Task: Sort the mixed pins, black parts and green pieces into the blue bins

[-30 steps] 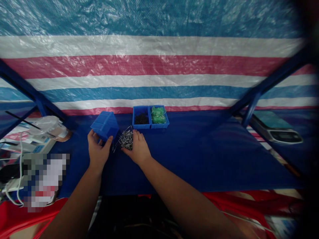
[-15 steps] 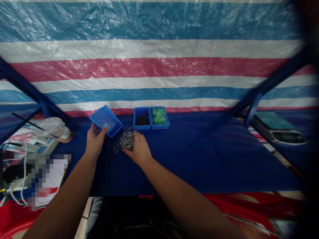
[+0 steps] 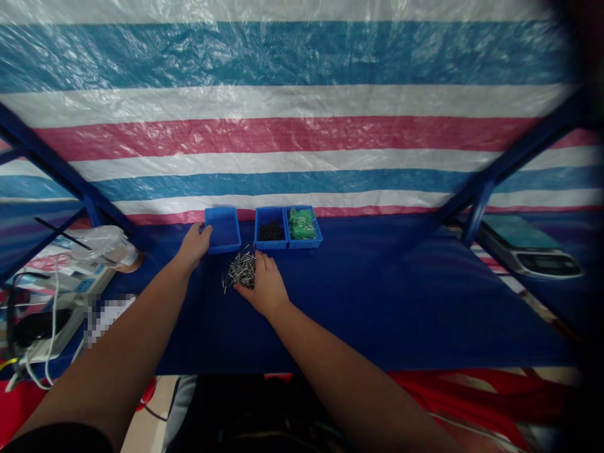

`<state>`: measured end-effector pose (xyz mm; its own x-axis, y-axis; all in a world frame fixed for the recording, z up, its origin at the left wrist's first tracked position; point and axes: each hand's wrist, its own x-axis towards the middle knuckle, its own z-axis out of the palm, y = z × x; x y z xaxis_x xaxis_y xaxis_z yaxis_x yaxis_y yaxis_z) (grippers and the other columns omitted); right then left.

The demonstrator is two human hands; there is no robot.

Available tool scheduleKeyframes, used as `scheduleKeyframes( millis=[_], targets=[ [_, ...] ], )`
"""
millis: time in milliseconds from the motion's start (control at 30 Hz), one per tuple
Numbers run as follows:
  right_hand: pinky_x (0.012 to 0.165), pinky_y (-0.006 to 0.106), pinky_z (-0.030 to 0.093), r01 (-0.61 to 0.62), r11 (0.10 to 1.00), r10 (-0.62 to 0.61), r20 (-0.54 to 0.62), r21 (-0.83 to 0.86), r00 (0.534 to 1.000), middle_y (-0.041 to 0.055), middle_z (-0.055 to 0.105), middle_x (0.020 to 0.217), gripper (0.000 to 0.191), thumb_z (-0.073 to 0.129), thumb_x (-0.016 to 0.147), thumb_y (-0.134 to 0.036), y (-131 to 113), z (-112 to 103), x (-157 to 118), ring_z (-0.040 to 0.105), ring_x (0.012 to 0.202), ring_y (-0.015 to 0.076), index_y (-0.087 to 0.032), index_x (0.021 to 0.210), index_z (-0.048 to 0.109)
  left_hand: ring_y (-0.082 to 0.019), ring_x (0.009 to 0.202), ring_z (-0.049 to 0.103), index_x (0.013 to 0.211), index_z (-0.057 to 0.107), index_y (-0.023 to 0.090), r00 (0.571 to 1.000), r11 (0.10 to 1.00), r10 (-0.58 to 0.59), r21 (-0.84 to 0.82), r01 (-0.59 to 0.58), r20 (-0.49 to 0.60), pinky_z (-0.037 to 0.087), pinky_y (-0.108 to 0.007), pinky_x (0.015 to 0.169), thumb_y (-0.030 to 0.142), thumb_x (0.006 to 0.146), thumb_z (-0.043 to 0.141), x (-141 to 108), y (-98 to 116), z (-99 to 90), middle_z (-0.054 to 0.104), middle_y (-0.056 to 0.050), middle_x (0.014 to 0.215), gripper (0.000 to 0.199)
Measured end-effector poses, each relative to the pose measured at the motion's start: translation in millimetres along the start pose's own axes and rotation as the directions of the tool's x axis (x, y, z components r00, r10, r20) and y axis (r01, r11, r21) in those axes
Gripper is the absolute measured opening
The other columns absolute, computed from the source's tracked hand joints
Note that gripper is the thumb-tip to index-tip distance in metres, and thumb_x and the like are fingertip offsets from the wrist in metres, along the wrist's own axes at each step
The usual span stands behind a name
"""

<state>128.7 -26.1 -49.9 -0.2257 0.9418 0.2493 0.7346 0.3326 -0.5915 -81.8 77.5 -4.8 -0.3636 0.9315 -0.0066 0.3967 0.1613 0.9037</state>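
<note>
My left hand (image 3: 195, 244) grips the left wall of an empty blue plastic bin (image 3: 223, 230), thumb at its rim. The bin sits flat or nearly so on the blue table. In front of it lies a loose pile of thin silvery metal pins (image 3: 241, 270), rivet-like in shape. My right hand (image 3: 267, 281) curves around the pile's right side, fingers stretched out and touching its edge. Beyond that hand stand two more blue bins side by side: one with small dark pieces (image 3: 270, 231), the other with green plastic packets (image 3: 302, 224).
A striped plastic sheet (image 3: 302, 135) hangs behind the table (image 3: 377, 302). To the left are a lidded plastic cup (image 3: 113, 247) with a straw, a power strip and cables (image 3: 53, 352). A digital scale (image 3: 528, 248) stands at the right, past a blue metal frame (image 3: 477, 211).
The bin in my left hand, tilted before, has moved right and levelled out behind the pile. My right hand has stayed beside the pins. The view has shifted slightly.
</note>
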Motion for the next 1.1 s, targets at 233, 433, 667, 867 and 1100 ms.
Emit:
scheduleKeyframes(
  millis=[233,433,667,867,1100],
  targets=[
    [0.122,0.051,0.025,0.000,1.000,0.000,-0.014,-0.004,1.000,0.0269,0.044,0.148,0.103,0.078,0.073,-0.051,0,1,-1,0.039,0.140,0.0381,0.000,0.149,0.033,-0.032,0.120,0.061,0.120,0.064,0.011,0.998,0.930,0.043,0.362,-0.058,0.047,0.045,-0.043,0.103,0.034,0.095,0.047,15,7,8.4,0.067,-0.018,0.126,0.038],
    [0.122,0.051,0.026,0.003,1.000,-0.004,-0.019,-0.020,1.000,0.0280,0.045,0.146,0.102,0.078,0.074,-0.051,0,1,-1,0.039,0.139,0.0382,0.002,0.148,0.034,-0.036,0.121,0.061,0.117,0.065,0.010,0.994,0.822,0.062,0.561,-0.101,0.088,0.043,-0.045,0.103,0.031,0.096,0.040,19,16,18.5,0.066,-0.024,0.126,0.038],
    [0.121,0.052,0.026,0.009,1.000,-0.009,-0.005,-0.016,1.000,0.0274,0.045,0.146,0.100,0.077,0.074,-0.050,0,0,0,0.039,0.140,0.0375,0.000,0.149,0.033,-0.037,0.118,0.063,0.117,0.063,0.009,0.988,0.747,0.094,0.648,-0.150,0.121,0.046,-0.046,0.100,0.028,0.097,0.038,21,22,23.0,0.067,-0.025,0.123,0.038],
    [0.122,0.052,0.025,0.008,1.000,-0.008,-0.005,0.002,1.000,0.0281,0.044,0.146,0.100,0.076,0.075,-0.051,1,1,0,0.038,0.140,0.0376,0.002,0.148,0.034,-0.035,0.129,0.051,0.130,0.055,0.013,0.928,0.650,0.371,0.704,-0.285,0.033,0.038,-0.048,0.109,0.030,0.096,0.042,-7,45,16.8,0.058,-0.022,0.133,0.040],
    [0.121,0.052,0.025,0.003,0.999,-0.002,-0.008,0.038,1.000,0.0257,0.045,0.147,0.100,0.079,0.072,-0.047,2,1,0,0.038,0.140,0.0370,-0.004,0.149,0.033,-0.028,0.086,0.067,0.110,0.068,0.024,0.845,0.454,0.275,0.713,-0.535,0.459,0.051,-0.039,0.083,0.035,0.093,0.049,-78,64,16.3,0.072,-0.009,0.092,0.028]
  ],
)
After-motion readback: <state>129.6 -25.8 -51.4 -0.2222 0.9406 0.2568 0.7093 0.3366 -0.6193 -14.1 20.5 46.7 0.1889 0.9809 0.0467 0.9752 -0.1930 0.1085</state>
